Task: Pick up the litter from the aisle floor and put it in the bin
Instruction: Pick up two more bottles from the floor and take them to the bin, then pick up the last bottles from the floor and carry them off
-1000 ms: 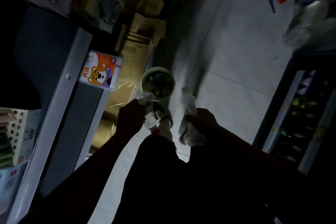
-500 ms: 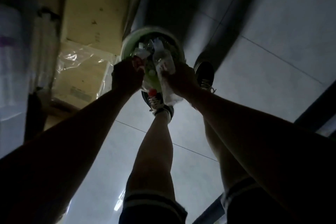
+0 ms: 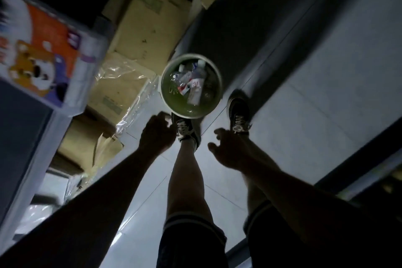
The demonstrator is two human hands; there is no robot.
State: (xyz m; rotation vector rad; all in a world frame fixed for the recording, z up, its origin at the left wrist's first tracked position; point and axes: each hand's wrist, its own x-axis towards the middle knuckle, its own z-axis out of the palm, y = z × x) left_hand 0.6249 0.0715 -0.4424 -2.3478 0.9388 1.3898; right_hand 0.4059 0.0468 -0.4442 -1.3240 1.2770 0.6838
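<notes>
A round green bin (image 3: pixel 174 105) with a pale rim stands on the tiled aisle floor just ahead of my shoes. Inside it lie plastic bottles and wrappers (image 3: pixel 191 85), one with a red and white label. My left hand (image 3: pixel 156 134) hangs below the bin's near rim, fingers loosely curled, holding nothing. My right hand (image 3: pixel 228 148) is lower and to the right of the bin, fingers relaxed and spread, also empty. Both hands are apart from the bin.
Cardboard boxes (image 3: pixel 143 26), some under clear plastic wrap (image 3: pixel 121 85), line the floor at the left. A shelf edge with an orange bear-print pack (image 3: pixel 43 54) juts in at the upper left. A dark shelf base (image 3: pixel 359 159) borders the right. My shoes (image 3: pixel 238 113) flank the bin.
Both hands held bottles and wrappers over the bin; now the litter lies inside it and both hands have pulled back empty toward me.
</notes>
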